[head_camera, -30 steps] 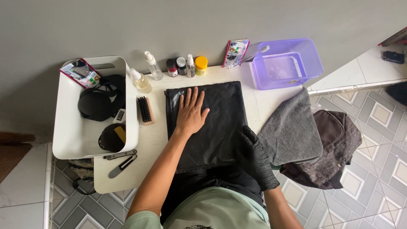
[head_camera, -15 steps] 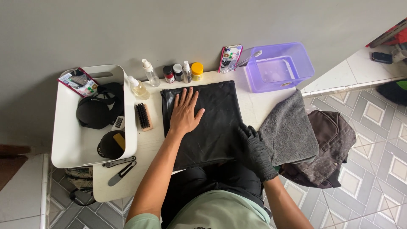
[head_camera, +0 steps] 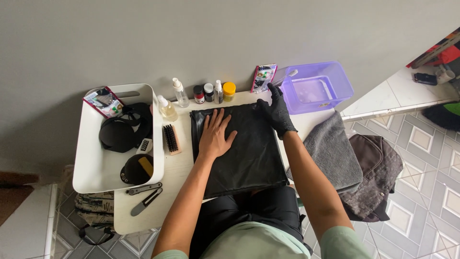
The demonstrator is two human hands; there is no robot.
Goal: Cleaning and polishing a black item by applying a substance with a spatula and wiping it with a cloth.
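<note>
Black and smooth, a flat mat [head_camera: 249,153] lies at the centre of the frame on the white counter [head_camera: 177,168], its near edge hanging toward the person's lap. The bare left hand [head_camera: 214,136] rests palm-down on the mat's upper left part, its fingers [head_camera: 216,120] spread apart and flat, gripping nothing. The right hand [head_camera: 275,111], in a black glove, sits at the mat's upper right corner, fingers loosely apart and pointing toward the top of the frame; whether they pinch the mat's edge cannot be told.

Just above that hand stands a small printed packet [head_camera: 263,77], and to its right a translucent purple tub [head_camera: 316,86]. A row of small bottles and jars [head_camera: 211,92] lines the wall at upper centre. A wooden brush [head_camera: 171,138] lies just left of the mat, beside a white tray [head_camera: 91,177] holding dark caps. A grey towel [head_camera: 333,151] lies right of the mat, near the right forearm.
</note>
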